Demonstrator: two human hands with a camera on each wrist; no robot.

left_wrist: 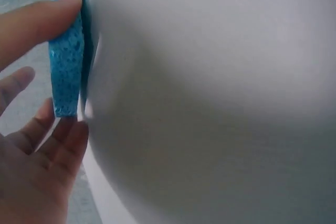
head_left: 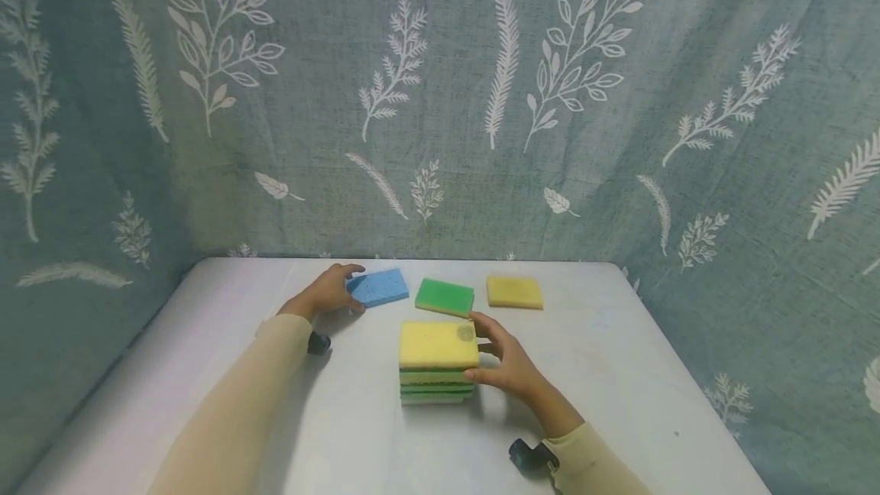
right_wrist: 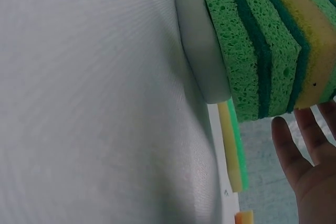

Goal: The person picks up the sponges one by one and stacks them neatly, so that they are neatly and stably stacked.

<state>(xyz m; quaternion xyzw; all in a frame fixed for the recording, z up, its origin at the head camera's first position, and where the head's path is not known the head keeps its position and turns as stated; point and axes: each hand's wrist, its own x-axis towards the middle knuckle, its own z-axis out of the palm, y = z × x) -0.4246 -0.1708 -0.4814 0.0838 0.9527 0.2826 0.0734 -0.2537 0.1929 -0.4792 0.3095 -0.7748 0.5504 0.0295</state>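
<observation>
A blue sponge (head_left: 378,288) lies flat toward the back left of the white table. My left hand (head_left: 331,290) grips its left end, thumb on the near edge and fingers round the far side. In the left wrist view the thumb crosses the edge of the porous blue sponge (left_wrist: 66,72). At the centre stands a stack of sponges (head_left: 438,346) with a yellow one on top. My right hand (head_left: 509,357) holds the stack's right side, thumb at the near corner, index finger at the far one. Green, yellow and white layers of the stack (right_wrist: 281,72) show in the right wrist view.
Behind the stack lie a green sponge (head_left: 444,297) and, to its right, a yellow sponge (head_left: 514,292). The white table (head_left: 619,403) meets a leaf-patterned grey-green curtain (head_left: 454,98) at the back and both sides.
</observation>
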